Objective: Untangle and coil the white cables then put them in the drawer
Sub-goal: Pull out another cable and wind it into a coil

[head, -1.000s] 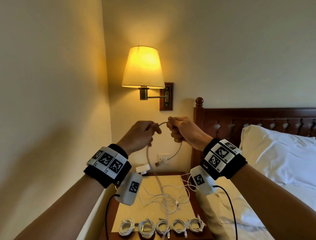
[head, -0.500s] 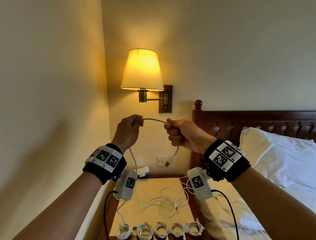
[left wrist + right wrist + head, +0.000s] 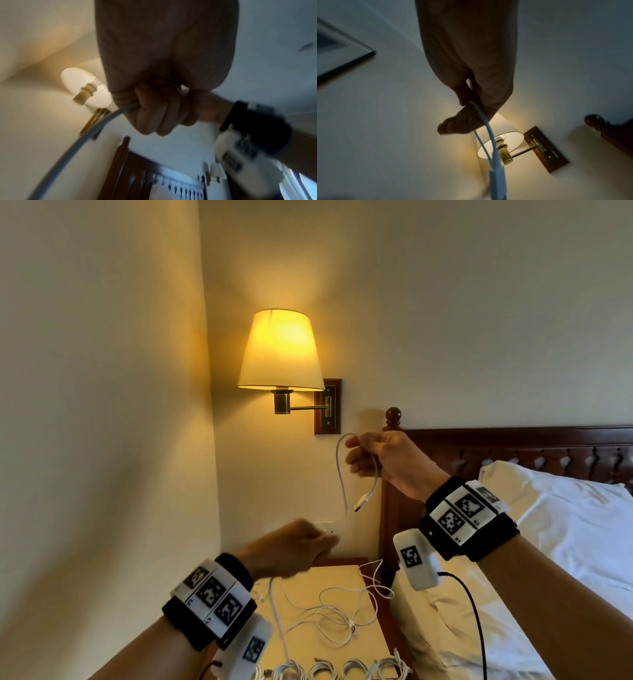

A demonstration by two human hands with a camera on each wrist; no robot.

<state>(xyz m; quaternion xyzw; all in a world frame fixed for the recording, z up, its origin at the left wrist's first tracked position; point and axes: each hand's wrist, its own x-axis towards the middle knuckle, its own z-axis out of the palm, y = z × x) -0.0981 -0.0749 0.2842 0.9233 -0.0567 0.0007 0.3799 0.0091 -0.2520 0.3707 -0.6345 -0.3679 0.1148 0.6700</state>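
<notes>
My right hand [image 3: 371, 455] is raised in front of the headboard and pinches a white cable [image 3: 340, 474] near its USB plug [image 3: 363, 503], which dangles below; the same cable [image 3: 485, 125] leaves my fingers [image 3: 453, 125] in the right wrist view. The cable runs down to my left hand [image 3: 294, 546], low above the nightstand, fist curled round it [image 3: 106, 121]. A loose tangle of white cables [image 3: 337, 611] lies on the nightstand's yellow mat [image 3: 308, 655]. Several coiled white cables [image 3: 342, 671] sit in a row at the mat's front edge. No drawer is in view.
A lit wall lamp [image 3: 281, 350] on a brass arm hangs above the nightstand. A wall socket [image 3: 327, 530] sits behind my left hand. The wooden headboard [image 3: 513, 443] and a bed with white pillows [image 3: 565, 525] are to the right. A wall closes the left side.
My left hand has dropped from head height to just above the nightstand, sliding down the cable. My right hand has stayed raised, and the plug end now hangs in a loop below it.
</notes>
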